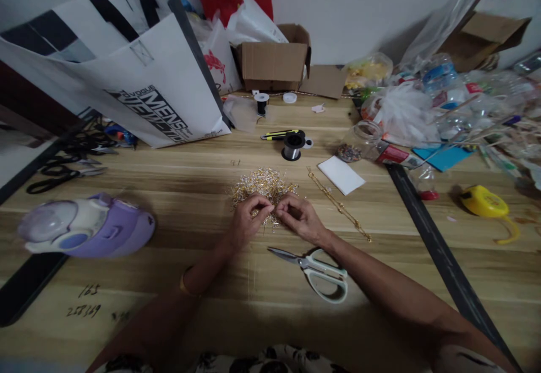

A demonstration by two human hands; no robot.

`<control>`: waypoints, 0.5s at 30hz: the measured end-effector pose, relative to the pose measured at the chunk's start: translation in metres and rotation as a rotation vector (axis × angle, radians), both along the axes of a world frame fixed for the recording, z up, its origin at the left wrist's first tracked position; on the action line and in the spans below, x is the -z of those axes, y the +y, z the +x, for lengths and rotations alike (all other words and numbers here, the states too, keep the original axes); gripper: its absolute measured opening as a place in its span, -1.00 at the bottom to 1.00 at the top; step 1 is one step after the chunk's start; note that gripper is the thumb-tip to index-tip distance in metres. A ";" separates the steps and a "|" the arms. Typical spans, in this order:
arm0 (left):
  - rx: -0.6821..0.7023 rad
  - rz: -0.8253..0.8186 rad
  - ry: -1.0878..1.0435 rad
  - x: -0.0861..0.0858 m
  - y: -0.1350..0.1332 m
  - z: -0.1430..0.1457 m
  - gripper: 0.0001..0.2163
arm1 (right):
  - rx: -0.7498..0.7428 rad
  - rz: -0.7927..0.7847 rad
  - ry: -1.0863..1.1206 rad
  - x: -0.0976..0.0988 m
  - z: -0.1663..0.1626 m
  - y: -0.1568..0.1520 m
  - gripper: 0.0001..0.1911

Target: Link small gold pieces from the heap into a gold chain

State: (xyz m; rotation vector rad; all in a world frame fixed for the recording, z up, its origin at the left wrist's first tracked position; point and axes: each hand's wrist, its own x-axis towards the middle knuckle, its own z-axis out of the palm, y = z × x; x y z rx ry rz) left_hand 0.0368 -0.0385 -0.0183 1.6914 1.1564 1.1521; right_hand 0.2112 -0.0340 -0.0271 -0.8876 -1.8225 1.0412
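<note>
My left hand and my right hand meet over the near side of a pile of small gold and silver pieces, like jewelry findings. Thumb and fingers are pinched together on each hand, the fingertips almost touching. Whatever sits between them is too small to make out. Scissors with pale green handles lie closed just below my right wrist. To the right of the pile, a gold chain stretches across the wood beside a folded white paper.
Behind the pile stand a spool of silver wire and a yellow cutter knife. A purple and white appliance and black scissors are at left, below a large paper bag. Rightward are a yellow tape measure and a jar of beads.
</note>
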 end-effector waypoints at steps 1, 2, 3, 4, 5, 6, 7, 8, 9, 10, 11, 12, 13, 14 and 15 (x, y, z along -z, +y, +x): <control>-0.006 -0.003 0.001 0.000 0.000 0.000 -0.86 | 0.002 -0.011 0.004 0.000 0.000 0.000 -0.80; -0.011 -0.004 0.002 0.000 0.000 0.000 -0.86 | 0.002 -0.022 0.008 -0.001 0.000 0.000 -0.80; -0.014 -0.003 0.004 0.001 0.000 0.000 -0.86 | 0.000 -0.031 0.011 -0.001 0.000 0.000 -0.80; -0.015 -0.001 0.007 0.001 0.000 0.000 -0.86 | -0.002 -0.036 0.016 -0.001 0.000 0.000 -0.80; -0.013 0.001 0.011 0.002 0.000 0.000 -0.86 | -0.004 -0.037 0.020 -0.001 0.000 0.000 -0.80; -0.009 0.002 0.013 0.002 0.001 0.000 -0.86 | -0.009 -0.037 0.024 -0.002 0.000 0.000 -0.80; -0.007 0.004 0.013 0.002 0.001 -0.001 -0.87 | -0.014 -0.036 0.029 -0.002 0.000 0.000 -0.80; -0.005 0.005 0.013 0.003 0.001 -0.001 -0.87 | -0.020 -0.036 0.036 -0.002 0.000 0.000 -0.80; -0.006 0.007 0.012 0.003 0.001 -0.001 -0.88 | -0.024 -0.037 0.044 -0.002 0.000 0.000 -0.80; -0.005 0.008 0.011 0.003 0.001 -0.001 -0.88 | -0.028 -0.041 0.051 -0.002 0.000 0.000 -0.80; -0.005 0.010 0.009 0.003 0.002 0.000 -0.88 | -0.031 -0.049 0.059 -0.002 0.000 0.000 -0.80; -0.005 0.012 0.007 0.003 0.002 0.000 -0.88 | -0.033 -0.060 0.069 -0.001 -0.001 0.000 -0.80; -0.004 0.015 0.004 0.003 0.001 0.000 -0.88 | -0.032 -0.075 0.080 -0.001 -0.001 0.000 -0.80; -0.002 0.017 0.002 0.003 0.001 0.000 -0.89 | -0.032 -0.092 0.091 0.000 -0.001 0.000 -0.80; -0.001 0.018 0.002 0.003 0.001 0.000 -0.89 | -0.032 -0.109 0.100 0.000 -0.001 0.000 -0.80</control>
